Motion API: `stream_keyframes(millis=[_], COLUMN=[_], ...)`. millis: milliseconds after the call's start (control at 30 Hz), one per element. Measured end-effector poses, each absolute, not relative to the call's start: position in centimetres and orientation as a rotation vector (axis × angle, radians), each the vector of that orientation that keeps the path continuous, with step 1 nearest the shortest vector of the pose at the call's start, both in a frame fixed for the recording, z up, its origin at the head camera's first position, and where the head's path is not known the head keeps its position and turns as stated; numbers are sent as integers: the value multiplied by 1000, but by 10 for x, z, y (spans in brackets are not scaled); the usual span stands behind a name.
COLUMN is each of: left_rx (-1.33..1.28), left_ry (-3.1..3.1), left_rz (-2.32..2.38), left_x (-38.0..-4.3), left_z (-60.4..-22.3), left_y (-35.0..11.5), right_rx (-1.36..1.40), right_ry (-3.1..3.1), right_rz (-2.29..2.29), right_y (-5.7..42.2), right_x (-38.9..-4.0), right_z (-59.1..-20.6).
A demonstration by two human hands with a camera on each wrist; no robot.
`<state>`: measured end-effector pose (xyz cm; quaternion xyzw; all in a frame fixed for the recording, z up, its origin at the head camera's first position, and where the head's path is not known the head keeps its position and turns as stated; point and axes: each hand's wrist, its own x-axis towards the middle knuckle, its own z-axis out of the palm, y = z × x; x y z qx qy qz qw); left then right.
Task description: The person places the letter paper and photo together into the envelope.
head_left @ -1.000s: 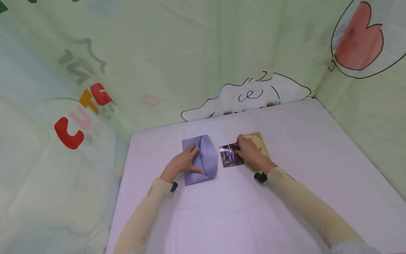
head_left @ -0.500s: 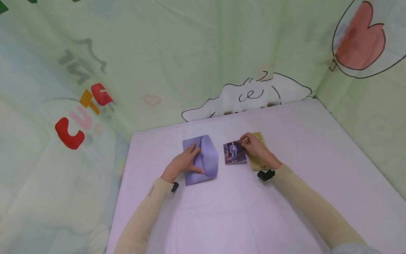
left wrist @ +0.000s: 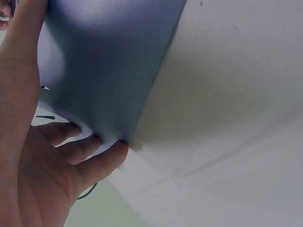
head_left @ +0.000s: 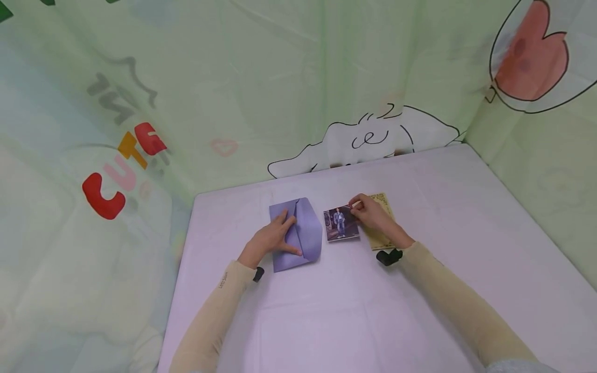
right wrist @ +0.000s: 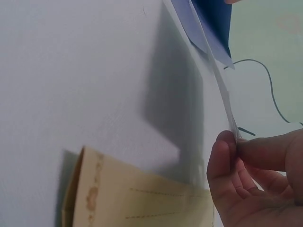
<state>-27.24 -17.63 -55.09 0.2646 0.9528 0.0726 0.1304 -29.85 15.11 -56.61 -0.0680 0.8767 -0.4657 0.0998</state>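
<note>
A purple envelope lies on the table with its flap side up and the flap opened to the right. My left hand rests on it, fingers and thumb spread; in the left wrist view some fingertips touch the edge of the envelope. Between thumb and fingers, my right hand pinches the upper right corner of a square photo print showing a standing person. The right wrist view has this photo edge-on, raised above the table, its shadow beneath. Under my right hand lies a yellow patterned card.
A pale cloth covers the table. Green printed curtains hang behind and at both sides. In the right wrist view, the yellow card appears folded, with one edge standing off the cloth.
My right hand has lifted the photo from beside the yellow card, and the photo has shifted slightly left, nearer the envelope flap. My left hand stays on the envelope.
</note>
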Motion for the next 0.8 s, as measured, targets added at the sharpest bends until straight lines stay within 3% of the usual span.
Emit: stream_keyframes(millis=[800], left_rx=[759], left_ry=[2771], left_rz=[209], left_x=[-274], left_z=[-554], left_y=[-178], right_rx=[-301], right_ry=[2549], right_rz=[-1428], right_y=[113], right_x=[-298], right_z=[-563])
